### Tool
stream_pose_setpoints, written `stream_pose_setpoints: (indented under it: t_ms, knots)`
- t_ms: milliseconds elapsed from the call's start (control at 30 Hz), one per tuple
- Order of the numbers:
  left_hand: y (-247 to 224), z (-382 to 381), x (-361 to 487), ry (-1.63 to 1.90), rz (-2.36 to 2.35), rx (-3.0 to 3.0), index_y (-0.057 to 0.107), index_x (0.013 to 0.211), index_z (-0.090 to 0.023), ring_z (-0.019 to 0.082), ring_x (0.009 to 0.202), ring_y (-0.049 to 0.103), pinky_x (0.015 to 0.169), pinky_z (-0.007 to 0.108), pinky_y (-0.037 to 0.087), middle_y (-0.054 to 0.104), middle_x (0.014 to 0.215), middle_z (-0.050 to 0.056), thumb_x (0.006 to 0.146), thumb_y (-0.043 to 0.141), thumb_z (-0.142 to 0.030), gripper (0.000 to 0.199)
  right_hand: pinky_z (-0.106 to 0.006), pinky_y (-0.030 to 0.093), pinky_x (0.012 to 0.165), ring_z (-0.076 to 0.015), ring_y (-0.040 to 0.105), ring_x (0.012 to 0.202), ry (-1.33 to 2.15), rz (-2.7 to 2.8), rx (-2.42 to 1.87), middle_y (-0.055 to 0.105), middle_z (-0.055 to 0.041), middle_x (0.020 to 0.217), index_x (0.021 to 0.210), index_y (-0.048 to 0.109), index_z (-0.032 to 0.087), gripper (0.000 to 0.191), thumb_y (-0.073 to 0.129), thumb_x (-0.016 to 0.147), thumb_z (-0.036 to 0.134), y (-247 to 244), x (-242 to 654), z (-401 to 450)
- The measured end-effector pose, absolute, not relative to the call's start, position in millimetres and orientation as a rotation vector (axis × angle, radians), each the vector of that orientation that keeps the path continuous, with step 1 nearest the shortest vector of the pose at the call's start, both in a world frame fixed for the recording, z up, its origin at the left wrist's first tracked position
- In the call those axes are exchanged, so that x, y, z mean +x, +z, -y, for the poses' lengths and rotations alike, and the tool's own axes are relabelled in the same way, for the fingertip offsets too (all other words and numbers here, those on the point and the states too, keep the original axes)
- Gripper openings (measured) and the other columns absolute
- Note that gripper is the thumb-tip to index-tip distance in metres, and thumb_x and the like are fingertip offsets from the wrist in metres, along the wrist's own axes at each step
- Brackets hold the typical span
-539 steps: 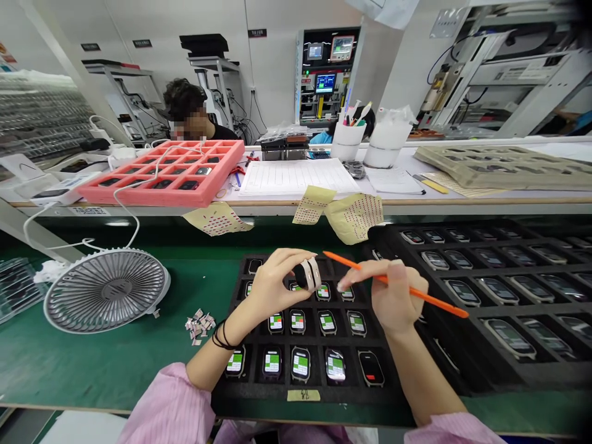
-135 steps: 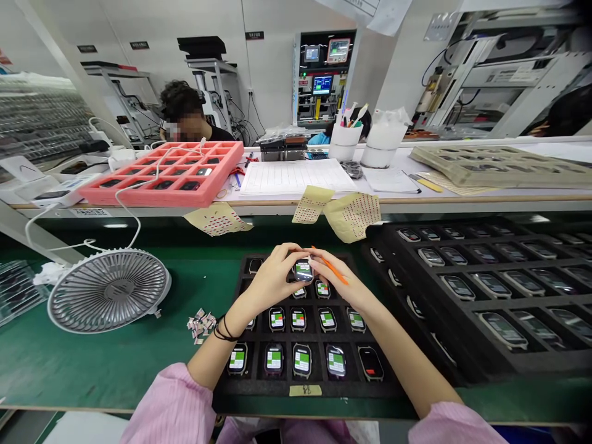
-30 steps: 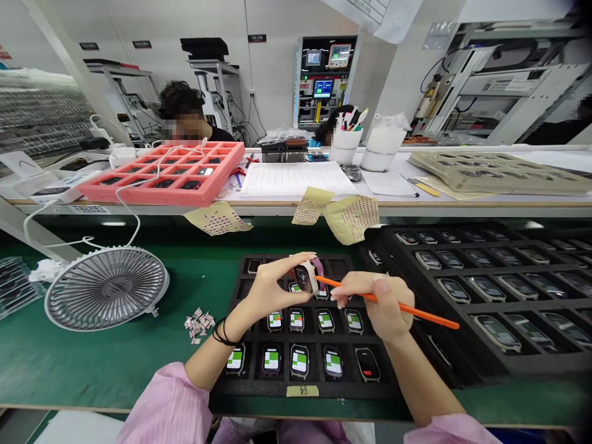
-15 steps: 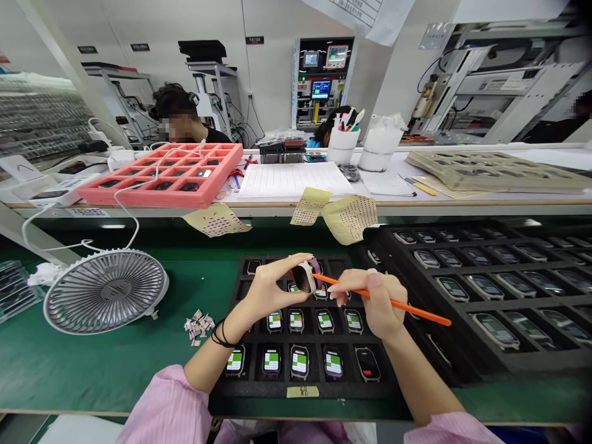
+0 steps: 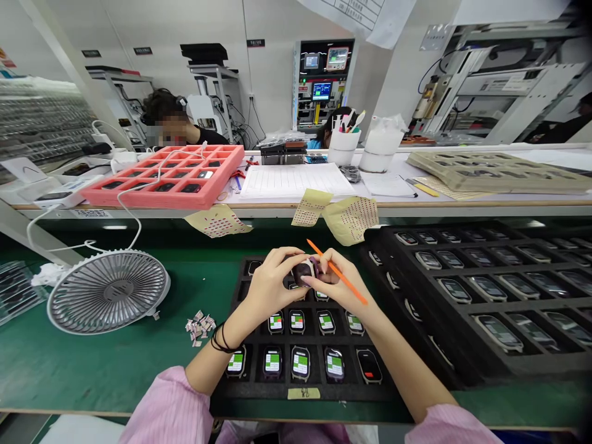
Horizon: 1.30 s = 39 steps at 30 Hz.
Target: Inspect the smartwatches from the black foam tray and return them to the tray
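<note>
My left hand is closed around the edge of a smartwatch with a dark screen, held above a black foam tray. My right hand keeps an orange stick against its fingers, slanting up and left. Its thumb presses at the watch's screen edge, and its fingertips are at the purple far side of the watch, partly hidden. Below both hands, several watches lie face up in the tray's pockets, most with green and white screens. One watch at the front right shows a red patch.
A round grey fan stands left, beside a pile of small pale pieces. Stacked black trays of watches fill the right. Above, a shelf bears a pink foam tray, papers and a pen cup. People sit beyond.
My right hand has moved left onto the watch, its thumb now at the screen edge. The orange stick's tip has left the watch's side, and the stick now slants more steeply.
</note>
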<state>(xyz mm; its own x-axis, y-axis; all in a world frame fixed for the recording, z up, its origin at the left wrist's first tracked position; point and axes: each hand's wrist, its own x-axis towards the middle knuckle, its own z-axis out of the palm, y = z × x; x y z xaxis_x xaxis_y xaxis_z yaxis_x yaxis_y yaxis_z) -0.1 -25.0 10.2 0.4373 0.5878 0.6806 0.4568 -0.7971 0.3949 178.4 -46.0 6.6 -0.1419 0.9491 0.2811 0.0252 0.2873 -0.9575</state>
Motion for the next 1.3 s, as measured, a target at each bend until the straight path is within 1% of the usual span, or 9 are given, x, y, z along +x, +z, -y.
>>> stream_pose_setpoints:
  t_ms: [67, 100, 233, 400, 467, 567, 700, 867, 1300]
  knots:
    - [10, 26, 1, 1.252, -0.909, 2.471, 0.061, 0.113, -0.021, 0.023, 0.103, 0.061, 0.081, 0.036, 0.057, 0.065, 0.113, 0.008, 0.074, 0.070, -0.014, 0.041, -0.027, 0.051, 0.064, -0.0141, 0.062, 0.072, 1.165, 1.400, -0.912, 0.065, 0.0014, 0.081, 0.070, 0.039, 0.023, 0.043, 0.080, 0.071, 0.034, 4, 179, 43]
    - [10, 27, 1, 1.240, -0.891, 2.433, 0.060, 0.115, -0.022, 0.023, 0.104, 0.061, 0.078, 0.034, 0.058, 0.065, 0.113, 0.008, 0.076, 0.071, -0.017, 0.042, -0.026, 0.050, 0.065, -0.0139, 0.062, 0.074, 1.208, 1.366, -0.889, 0.064, 0.0018, 0.080, 0.070, 0.039, 0.023, 0.042, 0.080, 0.072, 0.033, 4, 180, 43]
    - [12, 29, 1, 1.246, -0.832, 2.328, 0.058, 0.119, -0.022, 0.022, 0.105, 0.060, 0.068, 0.029, 0.058, 0.065, 0.114, 0.009, 0.077, 0.075, -0.026, 0.045, -0.028, 0.050, 0.070, -0.0143, 0.063, 0.077, 1.326, 1.250, -0.851, 0.068, 0.0001, 0.092, 0.070, 0.039, 0.022, 0.042, 0.081, 0.071, 0.031, 8, 183, 44]
    - [14, 31, 0, 1.258, -0.817, 2.323, 0.060, 0.117, -0.021, 0.023, 0.107, 0.061, 0.068, 0.029, 0.060, 0.066, 0.114, 0.010, 0.076, 0.076, -0.027, 0.044, -0.031, 0.052, 0.071, -0.0169, 0.066, 0.077, 1.339, 1.208, -0.873, 0.069, -0.0006, 0.093, 0.069, 0.040, 0.022, 0.046, 0.085, 0.064, 0.031, 12, 180, 48]
    - [14, 31, 1, 1.268, -0.838, 2.303, 0.060, 0.117, -0.021, 0.023, 0.106, 0.062, 0.069, 0.029, 0.061, 0.067, 0.115, 0.010, 0.077, 0.076, -0.028, 0.044, -0.032, 0.053, 0.074, -0.0177, 0.067, 0.081, 1.336, 1.182, -0.883, 0.070, -0.0018, 0.096, 0.069, 0.041, 0.022, 0.044, 0.083, 0.067, 0.033, 13, 180, 49]
    - [14, 32, 2, 1.309, -0.904, 2.206, 0.060, 0.119, -0.021, 0.020, 0.098, 0.067, 0.070, 0.029, 0.062, 0.068, 0.115, 0.009, 0.078, 0.075, -0.030, 0.045, -0.036, 0.056, 0.080, -0.0200, 0.069, 0.091, 1.317, 1.149, -0.856, 0.071, -0.0049, 0.103, 0.070, 0.042, 0.022, 0.039, 0.077, 0.075, 0.036, 14, 183, 48]
    - [14, 31, 1, 1.308, -0.933, 2.043, 0.059, 0.121, -0.019, 0.016, 0.087, 0.068, 0.067, 0.026, 0.063, 0.071, 0.109, 0.007, 0.076, 0.077, -0.030, 0.049, -0.041, 0.057, 0.085, -0.0231, 0.070, 0.098, 1.270, 1.152, -0.821, 0.072, -0.0073, 0.109, 0.069, 0.042, 0.021, 0.038, 0.078, 0.075, 0.032, 12, 187, 45]
    - [16, 29, -1, 1.268, -0.907, 1.911, 0.058, 0.120, -0.019, 0.018, 0.091, 0.068, 0.069, 0.027, 0.062, 0.069, 0.112, 0.009, 0.075, 0.078, -0.028, 0.050, -0.038, 0.058, 0.085, -0.0236, 0.067, 0.107, 1.248, 1.167, -0.823, 0.072, -0.0082, 0.111, 0.070, 0.043, 0.021, 0.035, 0.076, 0.077, 0.029, 14, 188, 47]
    - [19, 31, -1, 1.255, -0.898, 1.881, 0.056, 0.118, -0.019, 0.017, 0.094, 0.066, 0.067, 0.023, 0.059, 0.067, 0.113, 0.009, 0.075, 0.075, -0.021, 0.047, -0.040, 0.058, 0.082, -0.0255, 0.066, 0.109, 1.172, 1.282, -0.877, 0.072, -0.0105, 0.109, 0.070, 0.041, 0.022, 0.035, 0.072, 0.079, 0.036, 16, 189, 48]
